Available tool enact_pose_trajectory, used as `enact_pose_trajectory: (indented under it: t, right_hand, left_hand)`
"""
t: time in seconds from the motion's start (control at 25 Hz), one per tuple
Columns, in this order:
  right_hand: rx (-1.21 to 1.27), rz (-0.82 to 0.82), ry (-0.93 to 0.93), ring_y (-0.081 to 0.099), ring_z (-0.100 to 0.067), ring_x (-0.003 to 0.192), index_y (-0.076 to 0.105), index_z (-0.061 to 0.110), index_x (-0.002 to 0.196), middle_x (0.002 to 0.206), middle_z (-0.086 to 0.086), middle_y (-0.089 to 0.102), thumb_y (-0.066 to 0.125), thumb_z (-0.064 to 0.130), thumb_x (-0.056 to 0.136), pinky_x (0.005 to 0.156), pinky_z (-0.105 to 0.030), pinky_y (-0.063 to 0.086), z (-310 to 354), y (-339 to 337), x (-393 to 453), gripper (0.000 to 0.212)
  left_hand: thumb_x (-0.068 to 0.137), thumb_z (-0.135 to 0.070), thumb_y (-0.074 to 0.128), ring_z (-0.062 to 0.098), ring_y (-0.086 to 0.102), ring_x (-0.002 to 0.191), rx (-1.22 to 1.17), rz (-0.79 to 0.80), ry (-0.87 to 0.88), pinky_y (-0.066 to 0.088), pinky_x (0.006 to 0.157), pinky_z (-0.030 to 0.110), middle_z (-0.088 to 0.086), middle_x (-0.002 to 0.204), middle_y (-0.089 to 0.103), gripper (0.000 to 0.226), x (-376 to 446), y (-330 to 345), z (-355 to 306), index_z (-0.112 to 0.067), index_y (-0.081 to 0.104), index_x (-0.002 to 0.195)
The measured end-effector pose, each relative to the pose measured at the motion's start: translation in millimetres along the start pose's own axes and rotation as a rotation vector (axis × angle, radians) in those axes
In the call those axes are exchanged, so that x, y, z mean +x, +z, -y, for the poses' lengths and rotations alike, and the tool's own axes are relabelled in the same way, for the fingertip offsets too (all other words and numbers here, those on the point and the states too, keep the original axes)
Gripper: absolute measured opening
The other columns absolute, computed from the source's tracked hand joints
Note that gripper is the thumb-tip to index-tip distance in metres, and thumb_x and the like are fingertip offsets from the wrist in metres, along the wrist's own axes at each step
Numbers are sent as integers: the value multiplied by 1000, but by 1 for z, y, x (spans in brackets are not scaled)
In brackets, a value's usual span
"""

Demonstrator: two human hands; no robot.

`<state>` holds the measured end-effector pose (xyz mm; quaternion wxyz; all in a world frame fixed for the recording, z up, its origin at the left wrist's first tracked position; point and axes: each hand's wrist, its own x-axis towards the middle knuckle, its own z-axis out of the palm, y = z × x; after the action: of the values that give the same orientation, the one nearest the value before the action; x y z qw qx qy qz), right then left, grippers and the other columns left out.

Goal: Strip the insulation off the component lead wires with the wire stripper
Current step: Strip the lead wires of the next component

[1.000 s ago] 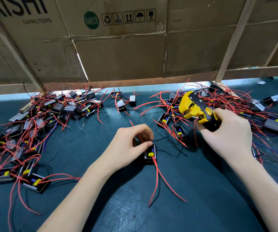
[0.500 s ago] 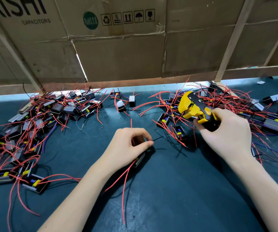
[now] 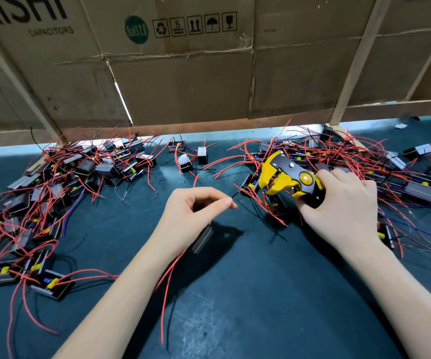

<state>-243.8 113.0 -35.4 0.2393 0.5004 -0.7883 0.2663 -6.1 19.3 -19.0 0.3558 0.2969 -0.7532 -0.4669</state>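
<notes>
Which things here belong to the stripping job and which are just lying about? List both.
In the job:
- left hand, pinching a dark lead wire
- component under that hand
- wire stripper, in the right hand

Lying about:
- left pile of components
- right pile
- cardboard boxes

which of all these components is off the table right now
The component gripped in the left hand, at center. It hangs tilted above the mat with its red leads trailing down; the others lie in piles left and right.
</notes>
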Motion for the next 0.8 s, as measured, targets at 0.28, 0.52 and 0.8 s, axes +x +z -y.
enact_pose_trajectory:
  t: [0.28,0.52,0.8]
  right_hand:
    - [-74,-3,-30,56,-35,76,61,9,80,76,-11,60,73,38,67,72,-39,27,10,4,-3,34]
    - [-85,-36,-83,55,-33,74,57,11,75,74,-8,60,63,41,69,72,-39,27,24,4,-7,32]
    - [-55,12,-114,56,-31,59,49,16,60,61,-5,57,81,38,66,67,-36,27,23,-2,-5,39]
  left_hand:
    - [83,-34,65,13,33,56,32,-5,8,27,54,27,12,57,53,19,-2,5,-2,-23,76,72]
    - [83,-33,66,19,32,56,26,3,-24,27,56,30,7,51,45,19,-5,14,-3,-23,76,71]
    - [85,-31,66,20,33,55,27,16,-30,28,55,29,-2,51,44,19,-5,14,-4,-23,76,71]
